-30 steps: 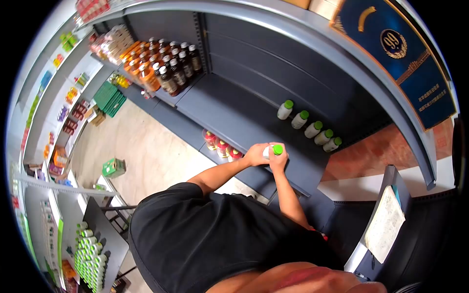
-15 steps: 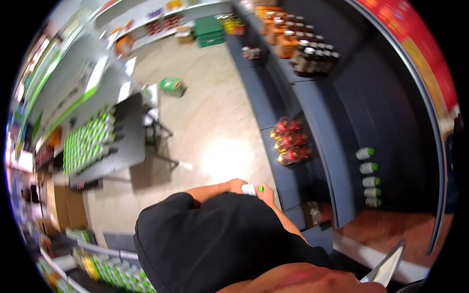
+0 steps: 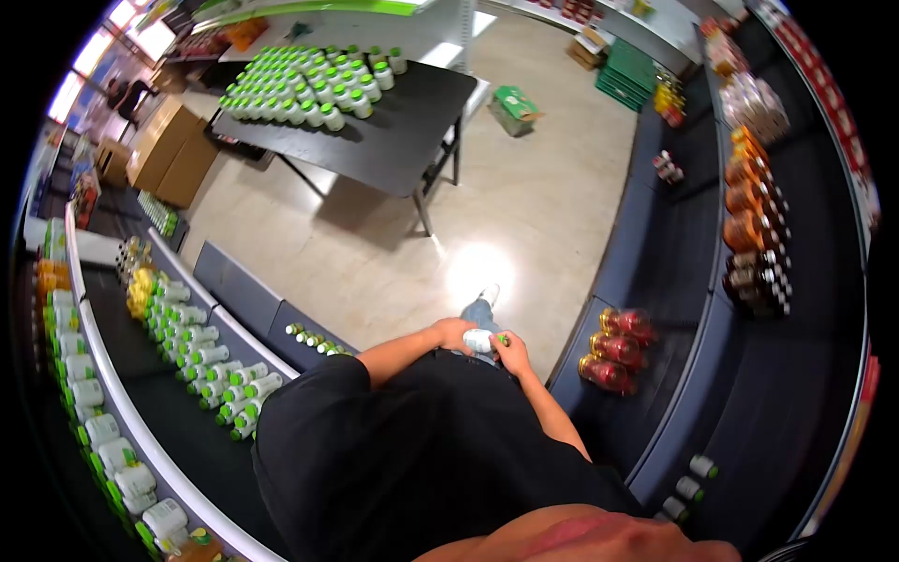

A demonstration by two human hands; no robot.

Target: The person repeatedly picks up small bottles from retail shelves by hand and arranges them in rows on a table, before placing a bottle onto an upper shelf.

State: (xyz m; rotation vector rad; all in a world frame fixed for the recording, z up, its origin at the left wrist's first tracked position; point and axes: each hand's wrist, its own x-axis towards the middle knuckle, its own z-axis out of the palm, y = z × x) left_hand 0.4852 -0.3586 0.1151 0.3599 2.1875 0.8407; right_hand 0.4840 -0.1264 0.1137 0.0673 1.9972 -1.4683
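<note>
A white bottle (image 3: 478,340) with a green cap lies sideways between my two hands, in front of my waist. The fingers of my left hand (image 3: 452,334) are wrapped round the bottle's body. At the cap end, my right hand (image 3: 511,354) has its fingers closed on the bottle. Part of the green cap shows between those fingers. Below the hands, one leg in blue jeans and a light shoe (image 3: 490,294) are visible on the floor.
Many green-capped bottles stand on a black folding table (image 3: 375,159) ahead. A green carton (image 3: 514,110) sits on the floor. Curved shelves with bottles (image 3: 225,375) flank me left, and a dark shelf (image 3: 655,375) right. Cardboard boxes (image 3: 169,155) and a distant person (image 3: 126,98) are at upper left.
The view has swung left from the right-hand shelf to the floor and table. My hands have drawn back from over the shelf to my waist, with the bottle still in them.
</note>
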